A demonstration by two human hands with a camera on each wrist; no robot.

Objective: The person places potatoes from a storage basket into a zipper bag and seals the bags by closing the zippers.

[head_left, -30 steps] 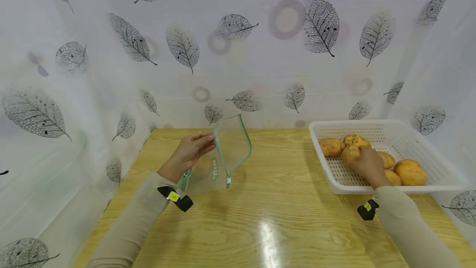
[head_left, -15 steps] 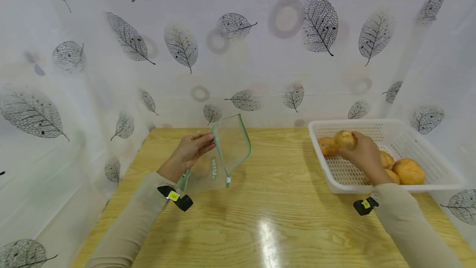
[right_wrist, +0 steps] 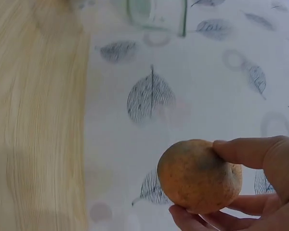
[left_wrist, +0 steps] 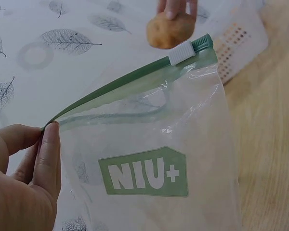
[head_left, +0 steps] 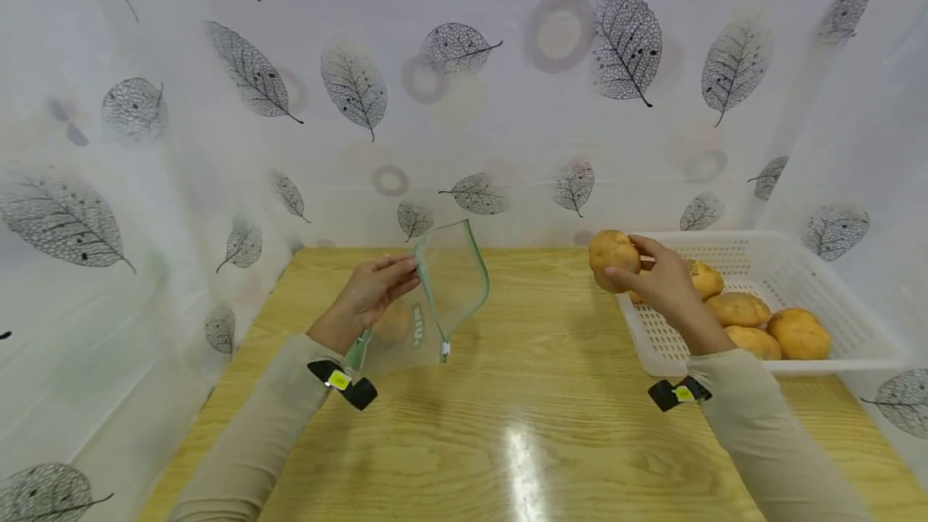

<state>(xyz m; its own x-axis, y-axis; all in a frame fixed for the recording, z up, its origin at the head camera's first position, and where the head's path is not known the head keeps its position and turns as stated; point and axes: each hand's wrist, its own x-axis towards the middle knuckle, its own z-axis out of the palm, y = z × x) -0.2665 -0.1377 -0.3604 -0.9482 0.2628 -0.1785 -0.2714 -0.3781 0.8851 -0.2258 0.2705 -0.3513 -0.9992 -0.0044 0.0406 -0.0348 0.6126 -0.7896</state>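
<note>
My left hand [head_left: 366,296] pinches the rim of a clear slider bag [left_wrist: 207,130] between thumb and fingers. The bag's mouth gapes, with a green zip strip [left_wrist: 120,85] and a white slider [left_wrist: 181,53] at the far end. A green NIU+ label [left_wrist: 144,173] marks its front. My right hand [head_left: 670,288] grips a round potato [head_left: 614,252] above the left edge of a white plastic basket [head_left: 834,365]. In the right wrist view, thumb and fingers hold that potato [right_wrist: 197,175] from the side.
Several potatoes [head_left: 797,334] lie in the basket's left and front part. A wood-grain table [head_left: 536,409] stretches between bag and basket. White curtains [head_left: 522,127] printed with leaves hang behind the table and along both sides.
My right hand has lifted a potato from among the others and carried it left, up over the basket's left edge. The left hand and the bag have stayed in place.
</note>
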